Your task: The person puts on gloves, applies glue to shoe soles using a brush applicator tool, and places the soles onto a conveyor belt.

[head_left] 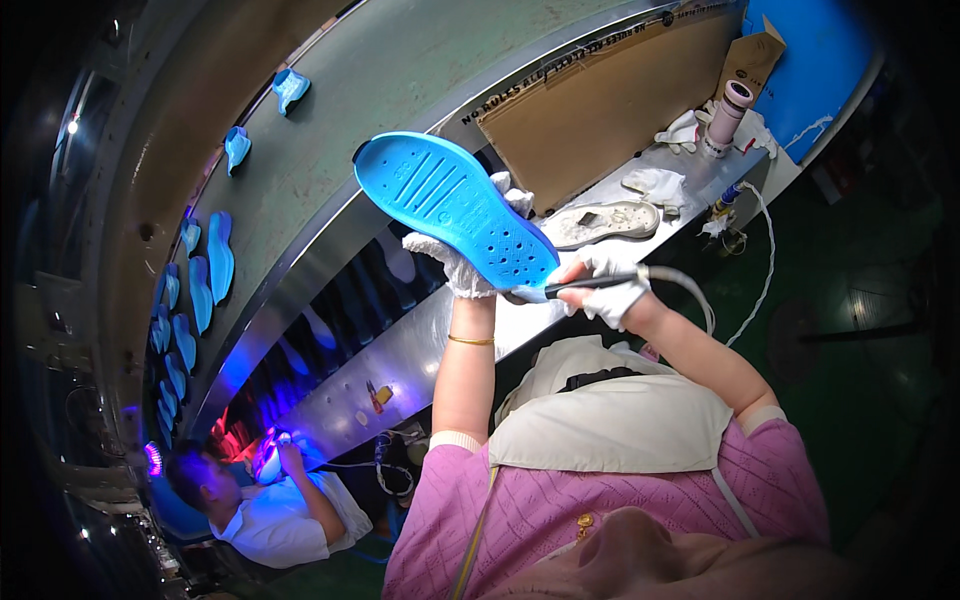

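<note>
A bright blue shoe sole [450, 195] is held up over the bench, tilted, with its grooved and holed face toward me. My left hand [458, 266], in a white glove, is closed around it, thumb on the near side and fingertips showing past its far edge. My right hand [612, 292], in a white glove with bare fingertips, grips a slim black-handled tool [598, 283] with a pale hose [690, 285] behind it. The tool's front end lies at the sole's near end; whether it touches is hard to see. A whitish shoe-shaped piece [603, 222] lies on the bench beyond.
Blue soles and shoe pieces [220, 258] lie along the green belt [350, 140] at left. A cardboard sheet [590, 115] leans behind the metal bench [400, 375]. White gloves [655, 188] and a pink bottle [727, 118] are at right. Another person [280, 510] works at lower left.
</note>
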Demonstrator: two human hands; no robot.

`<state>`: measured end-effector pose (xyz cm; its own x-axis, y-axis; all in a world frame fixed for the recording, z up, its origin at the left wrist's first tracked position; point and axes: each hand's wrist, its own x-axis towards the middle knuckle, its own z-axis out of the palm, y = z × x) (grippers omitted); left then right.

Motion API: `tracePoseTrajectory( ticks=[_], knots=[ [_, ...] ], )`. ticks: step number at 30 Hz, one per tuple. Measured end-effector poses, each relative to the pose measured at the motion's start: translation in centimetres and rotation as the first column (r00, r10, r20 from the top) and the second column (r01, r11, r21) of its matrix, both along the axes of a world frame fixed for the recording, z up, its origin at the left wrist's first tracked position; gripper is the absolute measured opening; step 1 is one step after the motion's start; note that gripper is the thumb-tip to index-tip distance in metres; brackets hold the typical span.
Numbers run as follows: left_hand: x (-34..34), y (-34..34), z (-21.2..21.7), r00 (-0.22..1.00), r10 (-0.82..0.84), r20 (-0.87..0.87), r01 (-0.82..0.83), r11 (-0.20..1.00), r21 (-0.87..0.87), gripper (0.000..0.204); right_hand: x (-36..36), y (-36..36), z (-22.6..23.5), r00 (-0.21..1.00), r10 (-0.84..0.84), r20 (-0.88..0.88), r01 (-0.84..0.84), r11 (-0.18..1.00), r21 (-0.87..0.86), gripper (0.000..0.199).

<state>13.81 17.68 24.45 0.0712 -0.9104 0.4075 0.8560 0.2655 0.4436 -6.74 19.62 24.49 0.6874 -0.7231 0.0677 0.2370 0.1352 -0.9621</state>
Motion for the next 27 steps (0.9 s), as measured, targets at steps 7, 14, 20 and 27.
tracePoseTrajectory(
  ticks=[7,14,20,27],
  knots=[
    [0.0,-0.5,1.2,0.924,-0.158,0.349,0.126,0.986,0.111,0.123,-1.0,-1.8,0.0,0.993,-0.112,-0.044,0.107,0.99,-0.089,0.015],
    [1.0,-2.0,1.1,0.724,-0.314,0.614,0.115,0.933,0.342,0.11,-2.2,-3.3,0.2,0.972,0.156,-0.176,-0.146,0.987,0.064,0.016],
    [1.0,-4.1,0.1,0.653,-0.432,0.622,0.083,0.858,0.508,0.084,-1.1,-2.7,0.5,0.944,-0.027,-0.33,-0.075,0.953,-0.292,0.014],
    [0.3,-4.6,0.4,0.641,-0.515,0.568,-0.006,0.738,0.675,0.061,-1.9,-3.7,0.6,0.969,0.12,-0.215,-0.147,0.983,-0.114,0.018]
  ],
)
